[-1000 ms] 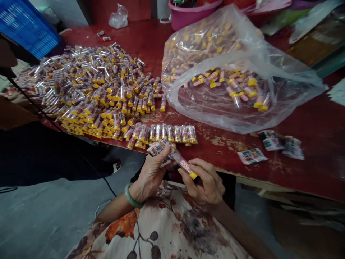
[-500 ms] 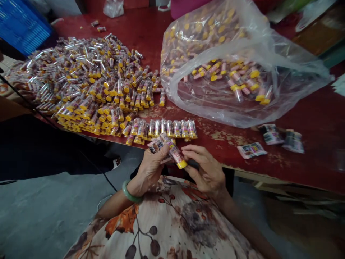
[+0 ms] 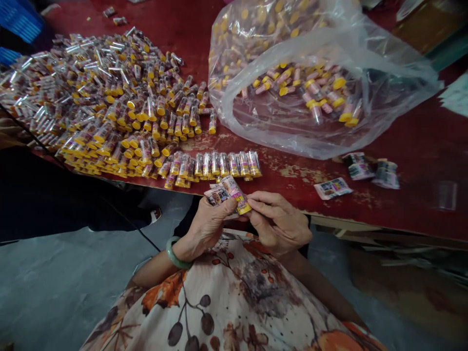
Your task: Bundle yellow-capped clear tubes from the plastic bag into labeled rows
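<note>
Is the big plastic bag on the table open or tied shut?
Open: the plastic bag's mouth gapes toward the person, showing yellow-capped tubes inside.

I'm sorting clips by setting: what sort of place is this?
Probably a small hand-packing workshop: a heap of yellow-capped tubes on a worn red table, a clear plastic bag of more, and loose printed slips.

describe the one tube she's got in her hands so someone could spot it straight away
Start at the red table, with its big heap of tubes. Just below its near edge, over the lap, left hand and right hand meet. The tube pinched between them has a yellow cap; it alone is off the table.
</note>
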Action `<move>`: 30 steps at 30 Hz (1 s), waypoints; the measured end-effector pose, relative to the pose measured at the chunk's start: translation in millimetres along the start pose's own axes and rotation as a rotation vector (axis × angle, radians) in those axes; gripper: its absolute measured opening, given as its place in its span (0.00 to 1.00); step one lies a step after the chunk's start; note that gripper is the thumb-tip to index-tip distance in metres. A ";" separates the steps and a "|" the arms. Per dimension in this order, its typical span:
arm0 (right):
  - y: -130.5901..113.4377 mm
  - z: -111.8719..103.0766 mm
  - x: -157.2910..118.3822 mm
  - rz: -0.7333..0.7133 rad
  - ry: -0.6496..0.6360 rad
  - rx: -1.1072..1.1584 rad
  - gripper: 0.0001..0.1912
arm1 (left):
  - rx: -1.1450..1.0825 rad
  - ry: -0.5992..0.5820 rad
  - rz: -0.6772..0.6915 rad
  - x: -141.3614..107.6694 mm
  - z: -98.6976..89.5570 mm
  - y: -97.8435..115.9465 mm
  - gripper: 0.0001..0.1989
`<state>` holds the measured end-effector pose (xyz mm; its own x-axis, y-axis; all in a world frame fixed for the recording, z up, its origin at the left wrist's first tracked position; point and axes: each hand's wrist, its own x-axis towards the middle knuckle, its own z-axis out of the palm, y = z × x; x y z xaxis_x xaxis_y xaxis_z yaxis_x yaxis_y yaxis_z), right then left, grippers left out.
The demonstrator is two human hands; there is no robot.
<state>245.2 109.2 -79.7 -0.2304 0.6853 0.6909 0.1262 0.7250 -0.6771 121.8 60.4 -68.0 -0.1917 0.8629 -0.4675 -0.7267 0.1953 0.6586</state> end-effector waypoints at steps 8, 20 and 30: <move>-0.7 1.6 -3.7 0.002 0.014 -0.048 0.10 | 0.003 -0.007 0.008 -0.8 0.2 -0.3 0.19; 1.4 2.9 -4.9 -0.037 0.013 -0.044 0.14 | -0.012 -0.003 0.025 -0.8 -0.4 -1.1 0.17; 4.2 3.2 -7.5 -0.027 0.029 -0.056 0.16 | 0.005 0.024 0.076 3.4 0.0 -3.3 0.15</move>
<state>244.4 106.9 -88.6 -0.2068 0.6668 0.7160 0.1747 0.7452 -0.6435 123.6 62.7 -71.7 -0.2622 0.8640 -0.4299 -0.7063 0.1317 0.6956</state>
